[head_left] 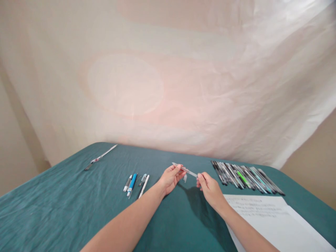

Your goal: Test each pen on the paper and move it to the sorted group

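Note:
Both my hands hold one slim, clear pen (191, 173) above the middle of the table, tilted with its pointed end up and to the left. My left hand (171, 178) pinches it near that pointed end. The fingers of my right hand (209, 189) are closed round the other end. Just below the pen, by my left fingers, shows a small clear piece (185, 178) like a pen cap; whether it is held or lies on the cloth I cannot tell.
Left of my hands lie a blue pen (132, 183), a white pen (144, 185) and small pen parts. Several pens (244, 176) form a row at the right. Papers with writing (262, 217) lie below them. A long thin item (103, 155) rests far left on the green cloth (65, 203).

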Action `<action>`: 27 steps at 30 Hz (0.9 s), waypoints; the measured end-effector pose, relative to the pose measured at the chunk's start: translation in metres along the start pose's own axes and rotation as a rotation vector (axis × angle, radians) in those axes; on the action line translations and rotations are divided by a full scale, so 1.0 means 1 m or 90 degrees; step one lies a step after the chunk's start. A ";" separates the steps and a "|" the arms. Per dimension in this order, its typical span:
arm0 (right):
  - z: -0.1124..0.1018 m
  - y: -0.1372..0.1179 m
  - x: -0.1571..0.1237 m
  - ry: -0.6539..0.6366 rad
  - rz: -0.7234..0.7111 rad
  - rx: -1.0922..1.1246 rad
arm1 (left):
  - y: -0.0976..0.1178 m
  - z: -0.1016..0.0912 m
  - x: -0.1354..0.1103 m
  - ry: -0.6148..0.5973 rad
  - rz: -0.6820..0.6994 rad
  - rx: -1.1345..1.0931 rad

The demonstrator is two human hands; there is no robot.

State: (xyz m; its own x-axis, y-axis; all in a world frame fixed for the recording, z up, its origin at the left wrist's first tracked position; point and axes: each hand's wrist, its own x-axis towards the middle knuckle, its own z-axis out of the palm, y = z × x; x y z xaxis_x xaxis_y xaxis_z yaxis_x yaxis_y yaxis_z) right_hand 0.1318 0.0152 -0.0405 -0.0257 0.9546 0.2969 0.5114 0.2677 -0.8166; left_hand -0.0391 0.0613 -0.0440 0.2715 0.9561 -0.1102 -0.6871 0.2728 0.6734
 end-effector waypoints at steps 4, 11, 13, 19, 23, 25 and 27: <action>-0.002 -0.001 0.001 -0.037 0.067 0.070 | 0.000 0.000 0.000 0.001 -0.005 -0.003; -0.012 -0.002 0.005 -0.019 -0.002 0.024 | 0.001 -0.002 0.003 0.030 0.007 -0.011; -0.012 0.000 0.006 -0.024 -0.022 0.001 | 0.001 -0.002 0.003 0.028 0.005 -0.011; -0.009 0.004 0.006 -0.059 0.007 0.014 | 0.000 -0.003 0.003 0.024 0.003 -0.008; -0.008 0.004 0.007 -0.039 0.016 0.040 | -0.001 -0.003 0.003 0.016 0.003 -0.007; -0.008 0.003 0.007 -0.049 0.029 0.066 | -0.001 -0.003 0.002 0.006 -0.001 -0.006; -0.008 0.003 0.008 -0.069 0.065 0.117 | -0.001 -0.002 0.001 -0.001 -0.004 -0.006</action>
State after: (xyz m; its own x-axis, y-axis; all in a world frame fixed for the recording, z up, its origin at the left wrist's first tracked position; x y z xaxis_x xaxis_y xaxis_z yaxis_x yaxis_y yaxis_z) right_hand 0.1400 0.0230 -0.0369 -0.0792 0.9838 0.1608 0.3520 0.1785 -0.9188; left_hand -0.0394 0.0621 -0.0459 0.2759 0.9545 -0.1133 -0.6924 0.2791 0.6654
